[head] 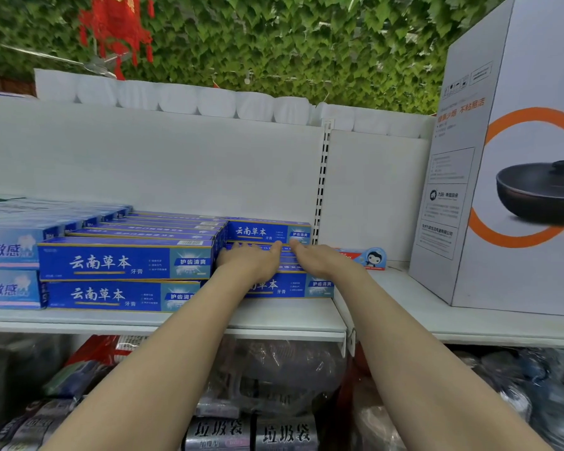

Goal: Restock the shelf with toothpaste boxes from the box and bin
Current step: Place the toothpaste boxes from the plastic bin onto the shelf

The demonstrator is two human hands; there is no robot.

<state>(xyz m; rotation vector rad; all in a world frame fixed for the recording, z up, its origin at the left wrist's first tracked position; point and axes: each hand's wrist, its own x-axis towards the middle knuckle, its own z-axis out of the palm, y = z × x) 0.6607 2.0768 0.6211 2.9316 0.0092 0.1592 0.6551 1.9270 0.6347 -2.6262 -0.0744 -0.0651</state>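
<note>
Blue toothpaste boxes (124,260) lie stacked in rows on the white shelf (274,320). Both arms reach over the right-hand stack. My left hand (251,258) lies palm down with straight fingers on top of the lower boxes, its fingertips touching the front face of a blue box (267,232) at the back right. My right hand (316,258) lies flat beside it, its fingertips touching the same box near its right end. Neither hand holds anything. A front box (290,286) shows below the wrists.
Pale blue toothpaste boxes (7,252) fill the shelf's left end. A small red and blue box (368,257) lies right of the stack. A large white cooking-pot carton (515,164) stands at the right. Bagged goods (274,385) fill the shelf below.
</note>
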